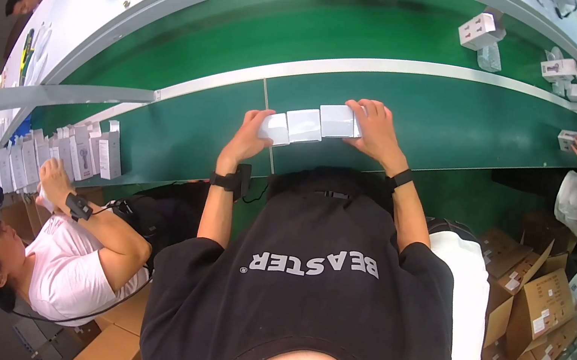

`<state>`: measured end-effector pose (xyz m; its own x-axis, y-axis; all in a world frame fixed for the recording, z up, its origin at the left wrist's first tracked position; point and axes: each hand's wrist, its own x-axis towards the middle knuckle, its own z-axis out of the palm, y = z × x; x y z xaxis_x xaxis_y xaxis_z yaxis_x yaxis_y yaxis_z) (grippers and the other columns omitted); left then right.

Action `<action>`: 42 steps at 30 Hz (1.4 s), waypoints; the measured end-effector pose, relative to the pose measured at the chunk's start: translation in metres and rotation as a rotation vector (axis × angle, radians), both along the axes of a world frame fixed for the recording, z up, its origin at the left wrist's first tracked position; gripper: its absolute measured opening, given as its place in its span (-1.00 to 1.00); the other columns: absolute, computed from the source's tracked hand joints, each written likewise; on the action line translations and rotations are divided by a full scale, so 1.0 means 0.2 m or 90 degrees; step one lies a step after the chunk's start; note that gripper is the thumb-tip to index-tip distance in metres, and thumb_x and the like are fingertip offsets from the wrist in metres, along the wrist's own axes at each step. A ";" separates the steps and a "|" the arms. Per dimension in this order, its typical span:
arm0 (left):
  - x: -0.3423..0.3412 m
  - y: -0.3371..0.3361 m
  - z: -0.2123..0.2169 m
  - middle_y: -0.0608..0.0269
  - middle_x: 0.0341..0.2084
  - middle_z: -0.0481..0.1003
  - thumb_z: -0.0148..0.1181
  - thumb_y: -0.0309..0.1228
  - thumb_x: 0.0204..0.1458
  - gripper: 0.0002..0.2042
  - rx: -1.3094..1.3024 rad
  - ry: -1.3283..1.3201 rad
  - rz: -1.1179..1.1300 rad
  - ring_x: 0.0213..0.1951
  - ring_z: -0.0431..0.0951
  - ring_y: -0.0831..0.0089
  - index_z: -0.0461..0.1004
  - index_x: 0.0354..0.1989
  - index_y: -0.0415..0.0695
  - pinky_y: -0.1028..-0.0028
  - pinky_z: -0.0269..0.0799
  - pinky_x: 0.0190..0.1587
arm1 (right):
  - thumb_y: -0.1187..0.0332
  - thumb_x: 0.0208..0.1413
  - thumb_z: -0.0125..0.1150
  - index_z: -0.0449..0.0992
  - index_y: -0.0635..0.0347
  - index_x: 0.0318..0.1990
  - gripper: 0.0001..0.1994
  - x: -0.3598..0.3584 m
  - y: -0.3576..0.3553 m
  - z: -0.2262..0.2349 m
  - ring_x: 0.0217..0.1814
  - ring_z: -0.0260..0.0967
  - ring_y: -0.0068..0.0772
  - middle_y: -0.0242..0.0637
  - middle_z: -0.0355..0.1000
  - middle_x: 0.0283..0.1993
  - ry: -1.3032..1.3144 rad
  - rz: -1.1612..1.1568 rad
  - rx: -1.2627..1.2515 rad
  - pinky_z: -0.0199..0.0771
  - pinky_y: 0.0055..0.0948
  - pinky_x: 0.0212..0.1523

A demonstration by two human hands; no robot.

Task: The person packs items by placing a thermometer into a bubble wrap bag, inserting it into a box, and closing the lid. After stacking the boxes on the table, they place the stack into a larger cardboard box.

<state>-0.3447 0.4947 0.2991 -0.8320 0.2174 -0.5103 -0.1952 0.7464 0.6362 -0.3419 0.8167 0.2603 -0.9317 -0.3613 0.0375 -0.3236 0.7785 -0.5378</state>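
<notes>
row of wht boxes (304,125), at least 3 end to end, over grn bench (464,133), right in front of wearer; can't tell if resting on it or lifted. l hand (247,136) clamped on l end of row, r hand (375,133) clamped on r end; row held btwn them, r end a bit farther fwd. far l: co-worker's hand (55,179) near upright cartons (86,150) standing side by side. lower r: brown boxes (541,302), stacked.
</notes>
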 end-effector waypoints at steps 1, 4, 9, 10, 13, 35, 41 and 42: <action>0.02 -0.01 0.00 0.05 0.12 0.24 0.32 -0.55 -0.11 -0.38 0.023 0.001 0.003 0.17 0.31 0.07 0.27 0.20 -0.14 0.27 0.30 0.21 | 0.22 -0.36 0.56 0.31 -0.04 0.17 -0.19 0.01 -0.01 0.00 0.21 0.19 -0.13 -0.24 0.28 0.08 -0.001 0.000 -0.002 0.20 -0.12 0.18; 0.06 -0.03 -0.04 0.03 0.12 0.23 0.35 -0.51 -0.12 -0.38 0.035 0.030 0.000 0.17 0.31 0.06 0.28 0.19 -0.13 0.26 0.32 0.19 | 0.22 -0.36 0.56 0.30 -0.04 0.17 -0.19 0.03 -0.04 0.00 0.20 0.19 -0.13 -0.24 0.28 0.08 0.005 -0.011 -0.005 0.20 -0.11 0.18; 0.12 -0.01 -0.02 -0.03 0.10 0.23 0.39 -0.43 -0.13 -0.35 -0.006 0.068 0.044 0.16 0.31 0.05 0.27 0.20 -0.15 0.26 0.33 0.17 | 0.21 -0.34 0.56 0.30 -0.04 0.18 -0.20 0.06 -0.08 0.02 0.19 0.20 -0.11 -0.22 0.27 0.09 0.022 -0.012 -0.015 0.20 -0.11 0.18; 0.13 -0.01 0.00 -0.04 0.10 0.23 0.40 -0.42 -0.13 -0.35 -0.016 0.062 0.066 0.16 0.31 0.04 0.27 0.20 -0.16 0.27 0.34 0.17 | 0.21 -0.34 0.56 0.30 -0.04 0.17 -0.20 0.07 -0.09 0.03 0.18 0.20 -0.11 -0.22 0.27 0.09 0.027 -0.008 -0.018 0.20 -0.11 0.18; 0.12 -0.03 -0.02 -0.04 0.11 0.23 0.44 -0.39 -0.18 -0.29 0.019 0.061 0.049 0.16 0.31 0.03 0.26 0.22 -0.14 0.23 0.30 0.20 | 0.24 -0.34 0.56 0.28 -0.05 0.21 -0.17 0.07 -0.06 0.06 0.22 0.19 -0.08 -0.20 0.26 0.12 0.001 -0.002 -0.008 0.18 -0.07 0.22; 0.16 0.15 0.01 0.16 0.12 0.29 0.59 -0.21 -0.49 0.04 -0.312 0.329 -0.263 0.21 0.26 0.16 0.14 0.32 -0.02 -0.11 0.01 0.23 | 0.28 -0.16 0.48 0.14 0.17 0.34 -0.13 0.11 0.22 0.25 0.30 0.12 0.10 0.04 0.17 0.26 0.003 -0.115 -0.206 0.16 -0.13 0.30; 0.17 0.16 -0.04 0.10 0.14 0.26 0.54 -0.17 -0.42 0.04 -0.388 0.349 -0.260 0.25 0.20 0.12 0.08 0.33 -0.10 -0.14 -0.03 0.26 | 0.24 -0.05 0.37 0.42 0.32 0.01 -0.50 -0.28 1.56 0.07 -0.02 0.47 -0.23 -0.06 0.49 -0.07 0.042 -0.473 -0.370 0.50 -0.26 -0.05; 0.16 0.19 -0.05 0.10 0.14 0.26 0.54 -0.17 -0.42 0.04 -0.393 0.342 -0.245 0.25 0.20 0.12 0.08 0.33 -0.10 -0.14 -0.03 0.26 | 0.20 -0.07 0.37 0.41 0.31 0.02 -0.47 -0.33 1.86 -0.04 -0.01 0.49 -0.08 0.03 0.50 -0.05 0.045 -0.527 -0.353 0.50 -0.16 -0.05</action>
<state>-0.3135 0.5321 0.2889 -0.9186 0.3453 -0.1924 0.3454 0.9378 0.0339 -0.4070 1.1881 0.2529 -0.8709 0.4865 0.0691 0.1623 0.4175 -0.8941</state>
